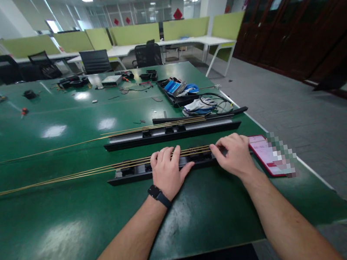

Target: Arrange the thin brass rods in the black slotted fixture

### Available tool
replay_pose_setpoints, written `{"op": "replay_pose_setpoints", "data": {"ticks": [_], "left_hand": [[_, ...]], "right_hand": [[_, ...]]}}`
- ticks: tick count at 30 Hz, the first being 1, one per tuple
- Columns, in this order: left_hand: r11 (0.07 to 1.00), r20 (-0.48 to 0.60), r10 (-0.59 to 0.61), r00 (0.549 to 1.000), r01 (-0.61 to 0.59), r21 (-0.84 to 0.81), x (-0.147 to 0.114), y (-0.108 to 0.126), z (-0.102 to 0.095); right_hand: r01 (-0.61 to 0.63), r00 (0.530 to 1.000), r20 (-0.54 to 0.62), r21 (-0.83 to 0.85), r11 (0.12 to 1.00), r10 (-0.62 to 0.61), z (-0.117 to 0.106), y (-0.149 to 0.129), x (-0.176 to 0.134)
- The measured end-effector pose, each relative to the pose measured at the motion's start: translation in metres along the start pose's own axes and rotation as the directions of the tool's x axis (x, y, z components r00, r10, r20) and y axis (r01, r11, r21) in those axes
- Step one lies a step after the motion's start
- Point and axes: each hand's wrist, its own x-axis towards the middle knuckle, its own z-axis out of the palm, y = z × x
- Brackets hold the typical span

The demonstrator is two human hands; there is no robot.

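Two long black rails lie parallel on the green table. Over the nearer rail (135, 178) run several thin brass-coloured rods (78, 175), reaching far out to the left. My left hand (167, 171) rests across this rail, its fingers spread over the rods and its thumb pointing right. At the rail's right end, my right hand (234, 153) is closed, thumb and bent fingers pinching at the rods; its fingertips partly hide the contact. Black blocks (196, 153) sit in the rail between my hands. The farther rail (174, 136) carries more brass-coloured rods (121, 133) along its back.
Right of my right hand lies a phone (266, 155) with a red edge, near the table's edge. Behind the rails are a black strip (239, 110), gloves (201, 106) with coiled cable, and a black tray (170, 97) holding blue items. Small parts lie scattered at the back.
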Motion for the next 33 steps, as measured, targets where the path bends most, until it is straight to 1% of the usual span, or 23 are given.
{"op": "replay_pose_setpoints", "data": {"ticks": [6,14,18,25,33], "left_hand": [[1.000,-0.006,0.001,1.000,-0.001,0.006,0.000,0.000,0.002],[1.000,0.000,-0.002,1.000,0.002,-0.004,-0.001,-0.001,0.002],[1.000,0.002,-0.005,1.000,0.005,0.000,-0.001,-0.001,0.002],[1.000,0.003,-0.002,1.000,0.002,0.006,0.000,0.000,0.000],[1.000,0.007,-0.006,1.000,0.006,-0.001,0.000,0.000,0.000]], "right_hand": [[0.031,0.999,0.008,0.033,0.999,-0.032,0.002,-0.004,-0.001],[0.012,1.000,-0.012,-0.015,1.000,-0.012,0.003,0.004,0.000],[-0.005,1.000,-0.004,-0.020,1.000,0.005,0.002,0.006,-0.001],[0.013,1.000,-0.007,0.021,1.000,-0.013,-0.001,0.000,0.000],[0.048,0.999,0.015,0.042,0.998,-0.049,0.001,-0.004,-0.001]]}}
